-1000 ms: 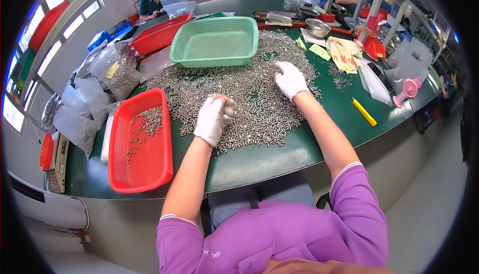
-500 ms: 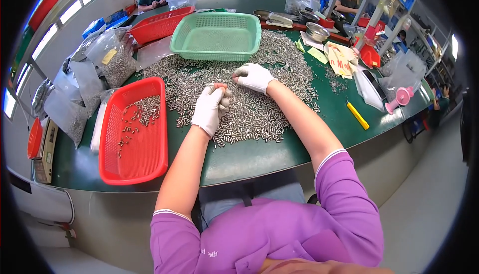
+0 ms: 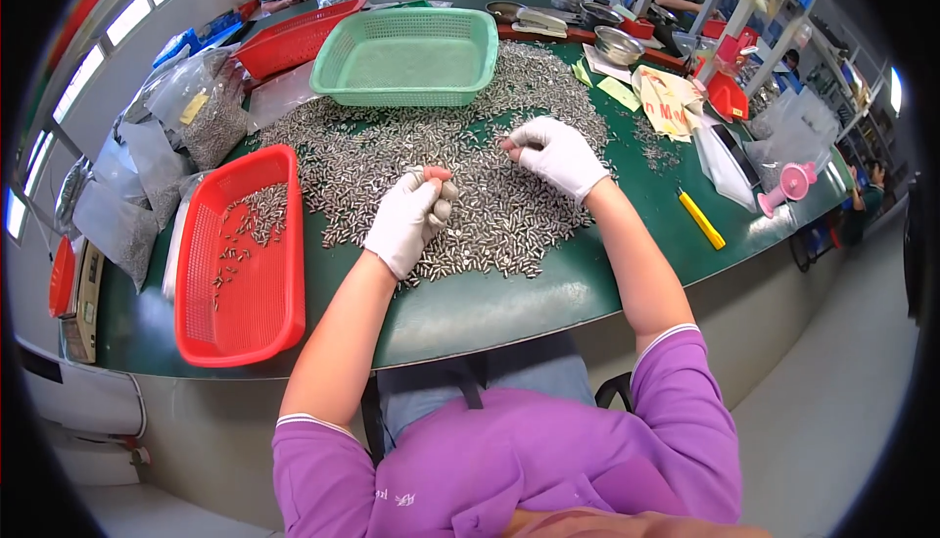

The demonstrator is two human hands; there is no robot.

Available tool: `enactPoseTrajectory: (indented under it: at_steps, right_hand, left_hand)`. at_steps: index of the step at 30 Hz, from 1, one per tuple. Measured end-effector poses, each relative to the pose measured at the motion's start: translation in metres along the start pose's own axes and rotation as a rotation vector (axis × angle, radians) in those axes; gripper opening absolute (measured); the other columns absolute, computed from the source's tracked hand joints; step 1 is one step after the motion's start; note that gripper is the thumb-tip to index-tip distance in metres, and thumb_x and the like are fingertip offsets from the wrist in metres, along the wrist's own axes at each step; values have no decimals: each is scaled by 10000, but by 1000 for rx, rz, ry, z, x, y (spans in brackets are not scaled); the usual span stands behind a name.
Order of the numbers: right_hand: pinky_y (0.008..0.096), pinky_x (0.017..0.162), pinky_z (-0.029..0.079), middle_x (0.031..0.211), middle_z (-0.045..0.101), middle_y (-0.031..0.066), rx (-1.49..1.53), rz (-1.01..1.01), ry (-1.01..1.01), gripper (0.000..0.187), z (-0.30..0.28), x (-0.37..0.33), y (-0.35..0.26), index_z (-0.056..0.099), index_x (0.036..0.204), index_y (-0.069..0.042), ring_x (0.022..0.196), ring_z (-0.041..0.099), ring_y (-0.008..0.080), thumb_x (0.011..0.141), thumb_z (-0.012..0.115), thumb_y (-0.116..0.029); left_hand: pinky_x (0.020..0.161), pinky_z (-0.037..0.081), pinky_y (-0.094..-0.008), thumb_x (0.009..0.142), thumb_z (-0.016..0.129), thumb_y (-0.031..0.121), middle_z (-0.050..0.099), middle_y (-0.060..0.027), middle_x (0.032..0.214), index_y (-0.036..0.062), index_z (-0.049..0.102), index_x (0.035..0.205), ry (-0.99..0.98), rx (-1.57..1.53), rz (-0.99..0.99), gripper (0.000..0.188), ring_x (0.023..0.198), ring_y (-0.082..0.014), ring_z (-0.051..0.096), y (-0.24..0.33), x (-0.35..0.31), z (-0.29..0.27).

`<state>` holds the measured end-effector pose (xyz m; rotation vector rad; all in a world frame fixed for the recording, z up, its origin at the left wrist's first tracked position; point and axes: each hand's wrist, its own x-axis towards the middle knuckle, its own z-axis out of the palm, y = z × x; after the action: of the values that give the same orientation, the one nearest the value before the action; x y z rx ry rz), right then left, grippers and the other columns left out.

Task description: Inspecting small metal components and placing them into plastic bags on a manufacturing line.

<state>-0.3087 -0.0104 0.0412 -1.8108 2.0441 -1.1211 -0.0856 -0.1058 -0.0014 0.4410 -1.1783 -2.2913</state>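
A wide pile of small shiny metal pins (image 3: 490,234) is spread over the green table. Above its left part, my left hand (image 3: 406,217), in a white glove with bare fingertips, is closed, thumb against the curled fingers. Whatever it holds is too small to make out. My right hand (image 3: 560,158), gloved the same way, hovers over the right side of the pile with thumb and fingertips pinched together; its contents cannot be made out either. Left of my left hand lies a red plastic basket (image 3: 245,318) with some of the same metal pieces scattered in its upper half.
A green basket (image 3: 406,58) stands behind the pile, beside another red basket (image 3: 284,48). Bags of metal parts (image 3: 211,117) crowd the left. To the right lie a yellow cutter (image 3: 701,220), a pink fan (image 3: 786,188), papers and a metal bowl (image 3: 618,46). People sit across the table.
My right hand has moved right, away from my left hand, which stays closed over the pile. The whole view has shifted slightly.
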Motion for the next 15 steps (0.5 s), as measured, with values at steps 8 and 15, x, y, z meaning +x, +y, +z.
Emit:
enactPoseTrajectory:
  at_steps: [8, 15]
  right_hand:
    - [390, 739, 483, 817, 612, 70, -343, -279, -63, 172, 33, -6, -2, 680, 879, -149, 823, 590, 276, 718, 679, -210]
    - [384, 719, 477, 817, 601, 57, -316, -361, 75, 77, 35, -10, 0, 655, 826, -134, 803, 581, 266, 753, 651, -153]
  left_hand:
    - [621, 437, -191, 909, 564, 107, 585, -39, 917, 40, 494, 1119, -28, 64, -85, 232, 677, -66, 504, -1, -3, 11]
    - [652, 453, -203, 921, 541, 122, 599, -56, 940, 29, 493, 1143, -99, -1, -82, 246, 704, -79, 527, -4, -3, 10]
